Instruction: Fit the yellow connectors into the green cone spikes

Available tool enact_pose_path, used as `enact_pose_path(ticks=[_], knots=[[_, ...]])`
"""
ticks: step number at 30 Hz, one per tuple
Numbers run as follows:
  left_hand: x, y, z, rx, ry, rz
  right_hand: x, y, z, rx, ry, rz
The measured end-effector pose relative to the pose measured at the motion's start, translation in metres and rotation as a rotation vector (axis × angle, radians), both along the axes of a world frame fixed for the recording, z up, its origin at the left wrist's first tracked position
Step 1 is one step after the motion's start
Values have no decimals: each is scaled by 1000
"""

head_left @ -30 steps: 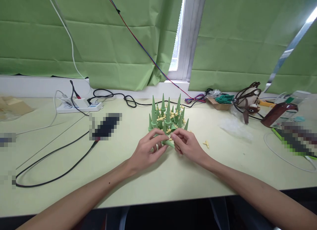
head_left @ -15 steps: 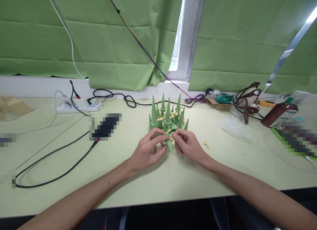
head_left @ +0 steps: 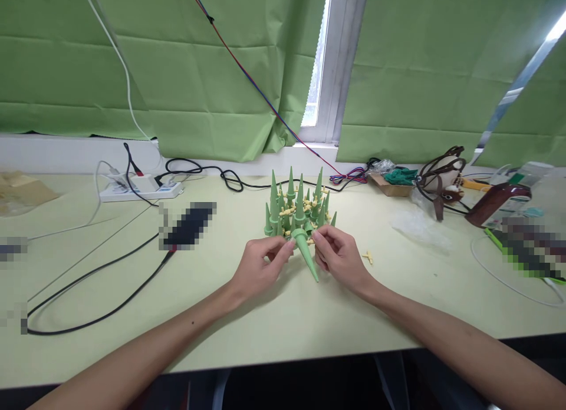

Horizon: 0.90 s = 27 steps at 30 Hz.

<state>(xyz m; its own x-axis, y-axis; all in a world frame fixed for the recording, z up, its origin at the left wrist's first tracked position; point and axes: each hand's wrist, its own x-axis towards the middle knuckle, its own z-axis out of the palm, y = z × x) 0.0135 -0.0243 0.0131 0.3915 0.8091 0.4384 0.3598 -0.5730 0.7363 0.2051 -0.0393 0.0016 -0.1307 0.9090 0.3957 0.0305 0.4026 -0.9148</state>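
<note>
So, going by the head view, your left hand (head_left: 263,263) has thumb and fingers pinched at the collar of the green cone (head_left: 308,258), gripping it right by the wide end. The cone's up between your two hands, tilted, narrow tip down and toward you. My guess is you hold it by the collar because that's the easiest bit to grab, the taper looks like it'd slip.

Your right hand (head_left: 338,254) is pinching too, and it looks like it's got the small yellow piece (head_left: 311,242) that sits right against the collar, on the side opposite your left fingers. Hard to tell if that piece is seated in the cone or just touching, your fingertips hide most of it. Having one hand each side probably keeps the cone from twisting while you press.

Just beyond your hands the cone cluster (head_left: 300,204) stands on the tabletop (head_left: 354,321), mostly points up, yellow connectors (head_left: 288,211) in among them. Standing on the wide ends likely keeps them stable, and that close they're an easy reach. One loose yellow connector (head_left: 368,257) lies off to the right of your right hand, handy for those fingers I'd say
</note>
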Motion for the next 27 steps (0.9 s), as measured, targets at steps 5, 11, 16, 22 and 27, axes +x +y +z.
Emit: enact_pose_path(ticks=[5,11,16,22,27], knots=[[1,1,-3,-311,6,-106,1,-2,1,19,-47,13],[1,0,-1,-392,-23,-141,2,-1,0,42,-108,1],[2,-2,3,-327,-14,-121,1,-1,0,45,-142,-12],[1,-1,-3,-132,4,-56,1,-1,1,60,-162,-7],[0,1,-7,19,29,-73,2,0,0,56,-172,-5]])
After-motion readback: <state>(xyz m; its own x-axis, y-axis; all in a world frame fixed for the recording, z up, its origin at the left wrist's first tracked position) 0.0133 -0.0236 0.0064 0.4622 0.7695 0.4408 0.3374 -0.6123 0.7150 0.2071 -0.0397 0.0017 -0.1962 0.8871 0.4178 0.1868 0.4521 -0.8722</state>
